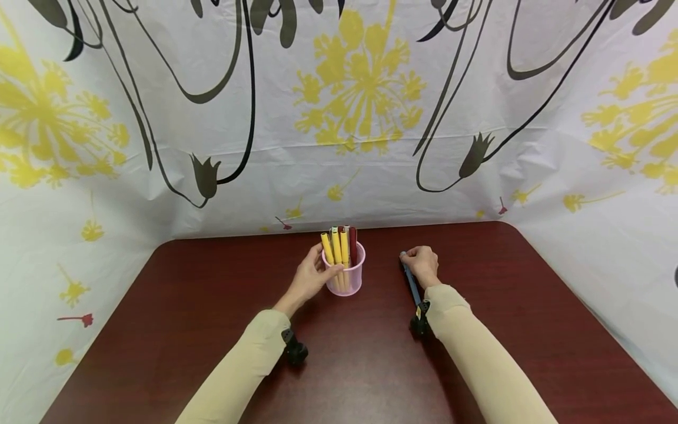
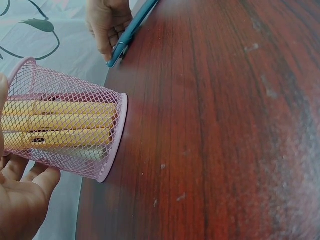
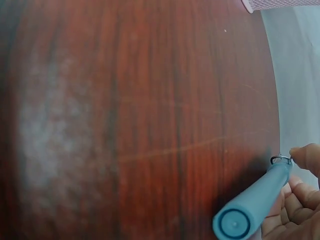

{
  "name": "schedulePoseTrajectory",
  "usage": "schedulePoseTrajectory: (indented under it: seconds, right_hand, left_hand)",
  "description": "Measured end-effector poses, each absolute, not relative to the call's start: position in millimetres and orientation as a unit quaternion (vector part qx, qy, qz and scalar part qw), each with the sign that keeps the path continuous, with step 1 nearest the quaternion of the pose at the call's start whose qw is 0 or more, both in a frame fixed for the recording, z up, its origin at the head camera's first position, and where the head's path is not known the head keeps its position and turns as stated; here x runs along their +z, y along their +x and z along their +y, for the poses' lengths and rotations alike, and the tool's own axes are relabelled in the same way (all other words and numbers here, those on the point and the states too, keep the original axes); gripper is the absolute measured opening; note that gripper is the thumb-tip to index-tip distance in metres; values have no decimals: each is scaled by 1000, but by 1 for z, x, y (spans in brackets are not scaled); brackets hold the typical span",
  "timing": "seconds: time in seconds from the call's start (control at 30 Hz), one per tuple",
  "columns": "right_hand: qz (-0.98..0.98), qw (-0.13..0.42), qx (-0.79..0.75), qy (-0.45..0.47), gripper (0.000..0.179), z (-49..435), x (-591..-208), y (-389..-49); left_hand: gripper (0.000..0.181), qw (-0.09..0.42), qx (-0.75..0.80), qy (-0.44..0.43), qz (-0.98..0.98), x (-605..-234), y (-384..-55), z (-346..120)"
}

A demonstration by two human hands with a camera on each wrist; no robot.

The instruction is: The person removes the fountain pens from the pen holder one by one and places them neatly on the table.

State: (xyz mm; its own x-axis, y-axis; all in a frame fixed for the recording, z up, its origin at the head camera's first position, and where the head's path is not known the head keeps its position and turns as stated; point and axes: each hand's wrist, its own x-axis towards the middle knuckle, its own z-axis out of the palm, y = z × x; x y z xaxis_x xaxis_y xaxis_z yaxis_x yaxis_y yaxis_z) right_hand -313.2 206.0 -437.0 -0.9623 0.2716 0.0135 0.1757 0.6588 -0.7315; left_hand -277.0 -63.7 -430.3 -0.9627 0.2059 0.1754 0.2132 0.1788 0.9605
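A pink mesh pen holder (image 1: 354, 281) stands upright near the far edge of the table, with several yellow pens (image 1: 341, 247) and a dark red pen (image 1: 353, 244) in it. Thumb in front and fingers behind, my left hand (image 1: 313, 275) holds it from the left side. To the right, my right hand (image 1: 422, 263) pinches the far end of a long, slim blue stick-like thing (image 3: 257, 200). The right wrist view shows its round near end and a small metal ring (image 3: 281, 159) by the fingertips. The stick lies low, close over the tabletop.
The dark red-brown table (image 1: 185, 330) has rounded far corners. A white cloth (image 1: 275, 171) printed with yellow flowers and grey stems hangs behind it. Black wrist cameras (image 1: 296, 352) hang below both sleeves, the right one close to the stick's near end.
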Motion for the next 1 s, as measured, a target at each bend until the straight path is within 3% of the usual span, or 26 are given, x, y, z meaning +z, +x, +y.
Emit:
schedulePoseTrajectory:
  seconds: [1.0]
  right_hand:
    - [-918, 92, 367, -115, 24, 201, -445, -312]
  left_hand:
    - [74, 1, -632, -123, -765, -431, -277, -62]
